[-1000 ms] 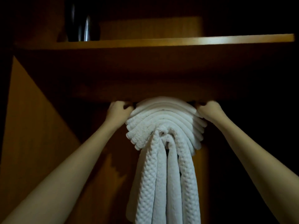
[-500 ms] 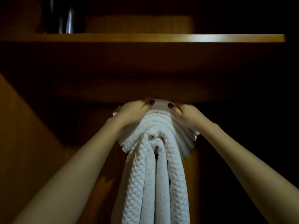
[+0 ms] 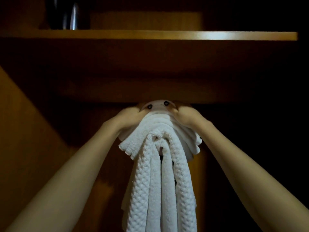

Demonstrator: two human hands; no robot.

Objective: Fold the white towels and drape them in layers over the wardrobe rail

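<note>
Several white towels [image 3: 160, 164] hang in stacked layers over the wardrobe rail, seen end-on, their waffle-textured ends dropping straight down. A pale rail bracket [image 3: 158, 105] with two dark screws shows just above the stack, under the shelf. My left hand [image 3: 129, 117] grips the top left of the layers and my right hand [image 3: 184, 114] grips the top right, both squeezing the bundle inward. The rail itself is hidden by the towels.
A wooden shelf [image 3: 167, 35] spans the wardrobe above, its underside close over my knuckles. A dark shiny object [image 3: 66, 15] stands on the shelf at left. A wooden side panel [image 3: 25, 139] slants on the left; the right side is dark.
Both hands moved from the outer sides of the towel stack inward onto its top, pressing the layers narrower. The bracket with its screws has come into view.
</note>
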